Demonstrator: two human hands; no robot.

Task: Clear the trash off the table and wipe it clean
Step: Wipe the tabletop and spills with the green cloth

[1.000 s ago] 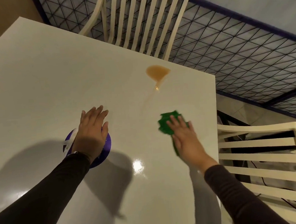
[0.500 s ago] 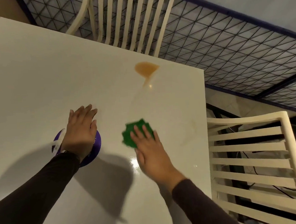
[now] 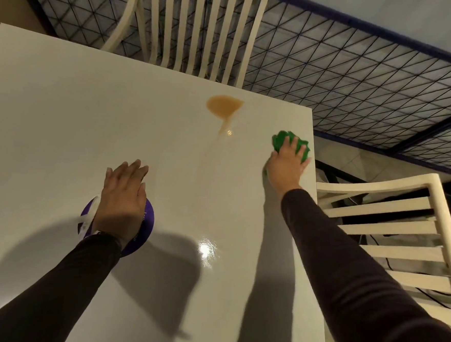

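Green cloth, soft, light, bunched at right edge of table; best pressed under a flat palm. Pinned by right hand, fingers spread. Brown spill nearby, unwiped. Left hand, fingers together, on 1 purple disc, possibly a lid.

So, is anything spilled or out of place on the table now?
Yes. A brown liquid spill lies on the white table near its far edge, with a thin trail running toward the person. The right hand presses a green cloth at the right edge, apart from the spill.
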